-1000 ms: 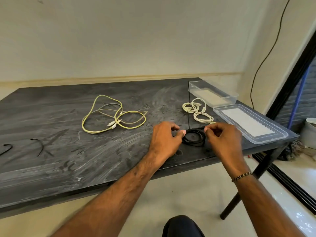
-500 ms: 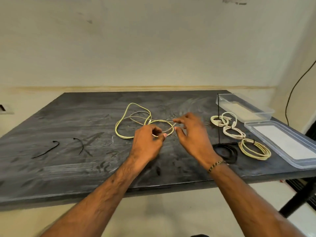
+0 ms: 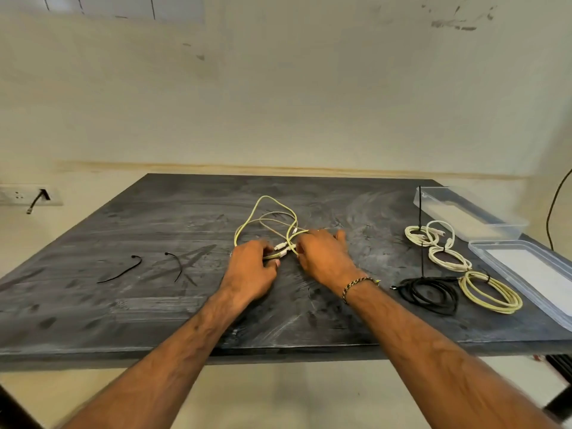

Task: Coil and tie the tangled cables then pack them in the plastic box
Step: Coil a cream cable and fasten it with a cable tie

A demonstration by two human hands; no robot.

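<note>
Both hands on tangled yellow cable [image 3: 268, 218] mid-bench [image 3: 154, 305]. Left hand [image 3: 252, 267] fingers curled, pinching near strand; right hand [image 3: 322, 258] at crossing, grip hidden, can't tell. Loops spread away toward wall.

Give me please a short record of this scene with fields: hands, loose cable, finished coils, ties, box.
left hand: left hand grips the loose yellow cable near its white plugs
right hand: right hand is on the same cable, exact hold hidden
finished coils: black coil, yellow coil, three white coils, all on the table at its right side
spare ties: two black ties at the left
box: clear box, nothing packed; lid lies beside it
</note>
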